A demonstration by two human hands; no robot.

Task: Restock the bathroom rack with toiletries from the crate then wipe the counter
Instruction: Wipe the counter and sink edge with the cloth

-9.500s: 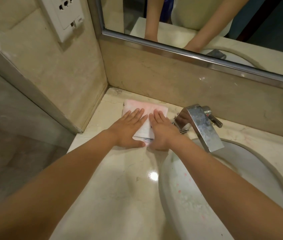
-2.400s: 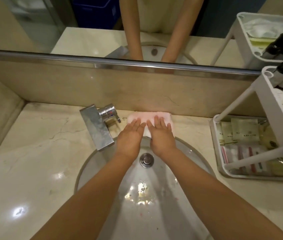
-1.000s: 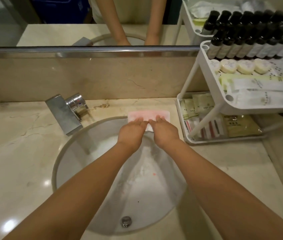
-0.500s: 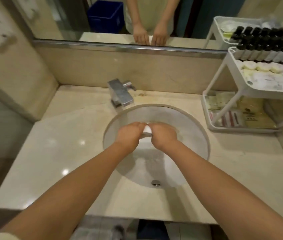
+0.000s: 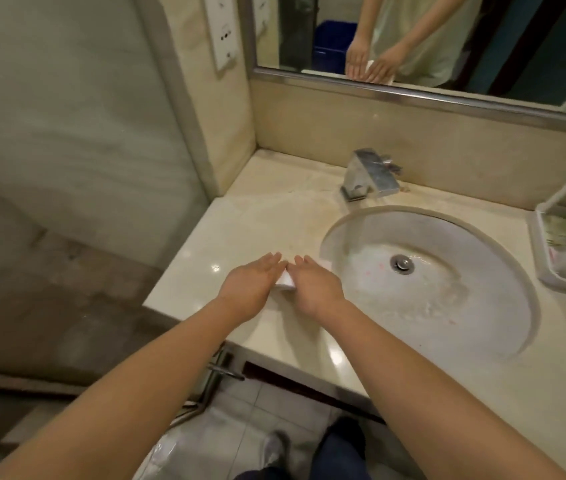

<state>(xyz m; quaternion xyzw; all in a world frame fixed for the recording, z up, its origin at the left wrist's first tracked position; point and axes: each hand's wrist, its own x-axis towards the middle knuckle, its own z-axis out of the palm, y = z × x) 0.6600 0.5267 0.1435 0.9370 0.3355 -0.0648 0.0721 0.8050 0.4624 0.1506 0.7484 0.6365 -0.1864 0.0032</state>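
The left hand [image 5: 252,287] and right hand [image 5: 314,289] lie flat side by side, fingers straight, pressing a folded white cloth [image 5: 285,282] onto the marble tabletop [image 5: 250,223] just left of the sink basin [image 5: 482,271]. The white rack [image 5: 538,252] stands right of the basin, and the faucet [image 5: 369,174] is behind it.

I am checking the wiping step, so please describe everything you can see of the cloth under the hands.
The cloth looks white, soft and folded into a flat pad. Only a narrow strip shows between the hands; the rest is hidden. It lies on the beige counter, just left of the sink rim. The left hand and the right hand press it down with straight fingers.
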